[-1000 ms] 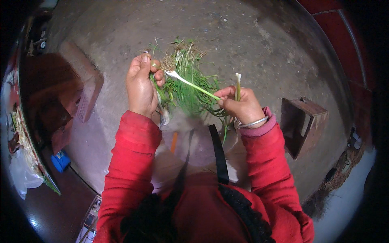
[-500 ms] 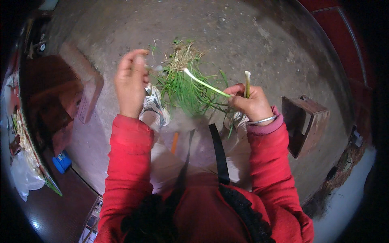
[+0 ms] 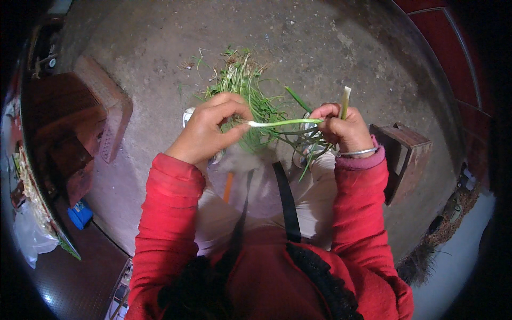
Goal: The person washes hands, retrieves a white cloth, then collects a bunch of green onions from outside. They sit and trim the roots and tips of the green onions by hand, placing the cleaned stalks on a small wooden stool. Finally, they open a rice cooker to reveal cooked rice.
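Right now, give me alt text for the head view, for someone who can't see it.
A bare left hand pinches the white end of a slim white-and-green onion stalk; the right hand grips its green part. Beyond, a heap of green stalks lies on the grey floor.

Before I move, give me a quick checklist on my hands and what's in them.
1. Right hand holding the spring onion by its green part: ok.
2. Left hand at the onion's white end: ok.
3. Root tip clean: cannot tell, the left hand hides it.
4. Right hand holding just one piece: not ok, a pale-tipped stem also sticks up from it.
5. Red sleeves back at the wrists: ok.
6. Left grip firm: cannot tell.
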### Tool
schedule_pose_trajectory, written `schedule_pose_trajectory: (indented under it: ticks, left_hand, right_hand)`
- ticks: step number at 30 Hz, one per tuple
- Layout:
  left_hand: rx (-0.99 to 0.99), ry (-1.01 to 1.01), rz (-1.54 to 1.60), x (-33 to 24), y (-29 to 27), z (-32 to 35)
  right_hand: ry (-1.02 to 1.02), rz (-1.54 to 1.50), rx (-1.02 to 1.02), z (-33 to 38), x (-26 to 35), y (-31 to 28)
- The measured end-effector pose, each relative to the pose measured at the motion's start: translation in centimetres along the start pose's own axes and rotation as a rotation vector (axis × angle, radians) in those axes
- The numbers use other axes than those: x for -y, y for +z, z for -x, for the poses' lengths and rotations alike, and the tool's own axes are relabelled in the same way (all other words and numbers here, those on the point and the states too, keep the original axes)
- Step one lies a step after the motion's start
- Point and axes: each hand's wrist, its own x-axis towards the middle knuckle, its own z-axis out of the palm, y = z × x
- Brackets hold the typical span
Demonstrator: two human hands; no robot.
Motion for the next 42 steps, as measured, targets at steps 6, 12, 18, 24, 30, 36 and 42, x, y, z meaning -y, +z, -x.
schedule_pose_trajectory:
  ticks: [6,12,18,24,30,36,42]
  left_hand:
    - [0.018,-0.054,-0.002,-0.5,0.2,0.2]
    - [-0.032,-0.032,-0.040,-0.6,0.6,0.3]
    - [0.025,-0.137,0.138,-0.9,0.3,0.4]
    - [-0.078,-0.305,0.638,-1.4,-1.4,1.4]
    - [-0.741,-0.094,0.216,1.1,-3.9,0.5]
    - [-0.683,-0.276,-0.625,1.9,-4.1,0.2]
    - [-0.206,0.094,-0.019,-0.3,2.4,-1.7]
  right_hand:
    - [0.004,0.004,-0.041,0.2,0.1,-0.1]
    - [-0.009,0.037,-0.038,0.1,0.0,0.1]
    - [-0.016,0.030,0.021,0.2,0.0,0.0]
    - [-0.030,0.017,-0.002,0.3,0.0,-0.1]
    - [-0.018,-0.297,0.004,0.0,-0.3,-0.2]
    - [-0.039,-0.537,0.137,-0.4,-0.4,1.0]
    - [0.017,-0.625,0.329,-0.5,-0.3,2.3]
